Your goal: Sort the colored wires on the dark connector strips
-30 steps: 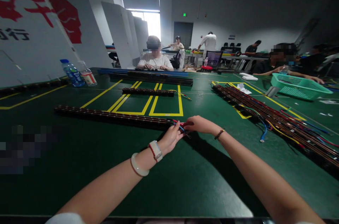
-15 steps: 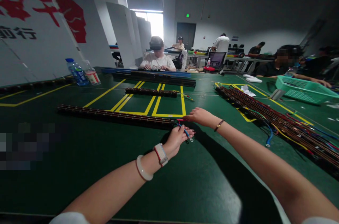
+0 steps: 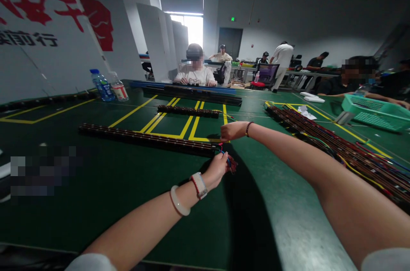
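A long dark bar with copper-coloured strips lies across the table in front of me, with thin wires coming out of its right end. My left hand is closed around a blue wire just below that end; reddish strands show past its fingertips, too blurred to make out. Above the same end, my right hand has its fingers curled into a pinch. A short red wire runs up to those fingertips.
A shorter bar lies farther back on yellow-taped lines. Several long bars with coloured wires are bundled on the right, near a green basket. Two bottles stand at the left. Across the table sits a person.
My right hand has moved slightly left and its fingers have curled in at the red wire. The left hand's fingers have closed more around the blue wire. The view has shifted a little.
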Tool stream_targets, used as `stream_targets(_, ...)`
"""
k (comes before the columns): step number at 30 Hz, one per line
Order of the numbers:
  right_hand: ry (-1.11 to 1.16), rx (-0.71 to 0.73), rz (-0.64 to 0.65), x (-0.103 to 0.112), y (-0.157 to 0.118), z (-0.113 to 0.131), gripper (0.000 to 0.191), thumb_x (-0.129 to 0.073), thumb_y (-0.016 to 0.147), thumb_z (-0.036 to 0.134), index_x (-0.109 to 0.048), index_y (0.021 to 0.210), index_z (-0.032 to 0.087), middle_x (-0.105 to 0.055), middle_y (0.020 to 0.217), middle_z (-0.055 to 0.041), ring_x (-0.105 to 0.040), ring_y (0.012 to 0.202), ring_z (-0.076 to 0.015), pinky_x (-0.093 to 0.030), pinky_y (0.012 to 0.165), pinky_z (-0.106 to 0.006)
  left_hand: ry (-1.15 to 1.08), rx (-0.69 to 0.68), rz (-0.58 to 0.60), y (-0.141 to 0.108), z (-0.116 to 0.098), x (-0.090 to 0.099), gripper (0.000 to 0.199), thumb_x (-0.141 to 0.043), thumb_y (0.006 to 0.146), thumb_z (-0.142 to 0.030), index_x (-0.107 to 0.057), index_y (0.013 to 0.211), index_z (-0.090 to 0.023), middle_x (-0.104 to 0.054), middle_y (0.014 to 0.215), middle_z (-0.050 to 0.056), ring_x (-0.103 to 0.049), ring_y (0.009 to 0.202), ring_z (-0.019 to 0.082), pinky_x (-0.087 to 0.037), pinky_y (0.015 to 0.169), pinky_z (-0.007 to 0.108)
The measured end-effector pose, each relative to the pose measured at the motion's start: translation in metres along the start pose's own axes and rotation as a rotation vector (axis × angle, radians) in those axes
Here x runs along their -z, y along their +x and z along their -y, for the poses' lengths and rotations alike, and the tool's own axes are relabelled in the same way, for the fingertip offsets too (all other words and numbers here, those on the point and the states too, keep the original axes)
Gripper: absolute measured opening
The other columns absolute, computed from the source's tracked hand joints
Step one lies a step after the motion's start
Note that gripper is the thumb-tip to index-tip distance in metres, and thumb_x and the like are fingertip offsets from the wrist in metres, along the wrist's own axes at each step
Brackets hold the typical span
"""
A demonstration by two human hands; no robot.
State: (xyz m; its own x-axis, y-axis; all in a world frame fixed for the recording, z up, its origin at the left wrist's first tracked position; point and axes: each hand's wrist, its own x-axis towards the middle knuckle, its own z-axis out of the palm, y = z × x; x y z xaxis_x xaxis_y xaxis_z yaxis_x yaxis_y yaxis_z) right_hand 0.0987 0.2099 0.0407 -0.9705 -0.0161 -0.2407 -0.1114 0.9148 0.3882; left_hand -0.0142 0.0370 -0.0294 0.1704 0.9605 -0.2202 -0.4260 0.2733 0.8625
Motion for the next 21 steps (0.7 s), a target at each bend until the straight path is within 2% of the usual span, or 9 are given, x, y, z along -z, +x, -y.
stream_targets(2,-0.010,-0.039,-0.014,-0.003,-0.001,0.008,0.020,-0.045,0.091,0.012,-0.063,0.097,0.016,-0.064,0.078,-0.0029,-0.053,0.076,-0.0143,-0.036,0.078,-0.028,-0.020,-0.001,0.019,0.000,0.000,0.000,0.019,-0.043,0.094,-0.025,-0.049,0.080,-0.014,-0.061,0.068,0.004,-0.058,0.058,0.012,-0.045,0.062,0.025)
stream_targets(4,-0.004,-0.149,-0.056,-0.008,-0.006,0.022,0.020,-0.045,0.091,0.011,-0.063,0.101,0.017,-0.064,0.081,-0.0038,-0.054,0.078,-0.0147,-0.037,0.080,-0.029,-0.044,-0.020,0.042,-0.002,0.000,-0.001,0.020,-0.039,0.096,-0.024,-0.048,0.081,-0.014,-0.061,0.068,0.004,-0.060,0.061,0.012,-0.047,0.066,0.026)
stream_targets(7,0.096,-0.469,-0.182,-0.020,-0.020,0.054,0.019,-0.050,0.092,0.024,-0.063,0.104,0.016,-0.066,0.091,-0.0071,-0.057,0.086,-0.0172,-0.040,0.083,-0.031,-0.038,-0.054,0.073,-0.004,0.000,-0.002,0.020,-0.036,0.096,-0.022,-0.047,0.083,-0.014,-0.063,0.072,0.006,-0.063,0.067,0.014,-0.049,0.073,0.030)
stream_targets(9,0.227,-0.682,-0.301,-0.028,-0.030,0.078,0.026,-0.050,0.092,0.033,-0.062,0.107,0.016,-0.066,0.098,-0.0094,-0.058,0.092,-0.0191,-0.042,0.085,-0.033,0.002,-0.047,0.065,-0.004,0.000,-0.003,0.018,-0.037,0.096,-0.022,-0.047,0.084,-0.014,-0.064,0.075,0.008,-0.065,0.070,0.015,-0.050,0.076,0.033)
stream_targets(13,0.428,-0.949,-0.537,-0.038,-0.049,0.116,0.032,-0.047,0.093,0.031,-0.056,0.120,0.018,-0.063,0.115,-0.0109,-0.057,0.105,-0.0204,-0.044,0.090,-0.036,0.086,0.007,0.069,0.000,0.000,-0.002,0.016,-0.040,0.096,-0.025,-0.047,0.086,-0.014,-0.064,0.071,0.008,-0.066,0.066,0.016,-0.051,0.071,0.033)
stream_targets(16,0.460,-1.055,-0.617,-0.039,-0.059,0.130,0.035,-0.048,0.091,0.028,-0.053,0.125,0.018,-0.060,0.120,-0.0114,-0.054,0.111,-0.0216,-0.042,0.095,-0.038,0.229,0.062,0.069,0.003,-0.005,-0.001,0.022,-0.038,0.096,-0.032,-0.047,0.086,-0.015,-0.064,0.064,0.006,-0.063,0.057,0.015,-0.050,0.063,0.030)
stream_targets(21,0.502,-1.031,-0.527,-0.038,-0.063,0.136,0.032,-0.047,0.091,0.025,-0.056,0.120,0.016,-0.063,0.115,-0.0105,-0.056,0.107,-0.0204,-0.043,0.093,-0.035,0.461,0.129,0.070,0.005,-0.020,0.008,0.028,-0.039,0.094,-0.032,-0.053,0.078,-0.015,-0.058,0.047,0.002,-0.052,0.039,0.012,-0.041,0.045,0.021)
